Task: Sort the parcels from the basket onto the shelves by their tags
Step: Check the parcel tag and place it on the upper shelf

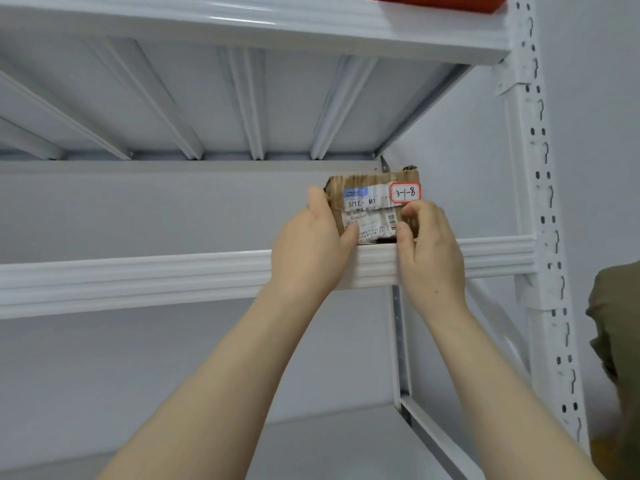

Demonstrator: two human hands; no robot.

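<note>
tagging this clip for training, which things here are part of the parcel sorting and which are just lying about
Job: cardboard parcel; red-edged tag on it; left hand and right hand, both gripping it; white shelf beneath it.
Just there: red object on the top shelf; olive cloth at the right edge.

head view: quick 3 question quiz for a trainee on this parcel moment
1. True or false: the left hand and right hand both grip the cardboard parcel.
2. The red-bordered tag sits at the parcel's: A upper right, B lower left, C centre.
3. Fill in: the object on the upper shelf is coloured ___.
Key: 1 true; 2 A; 3 red.
</note>
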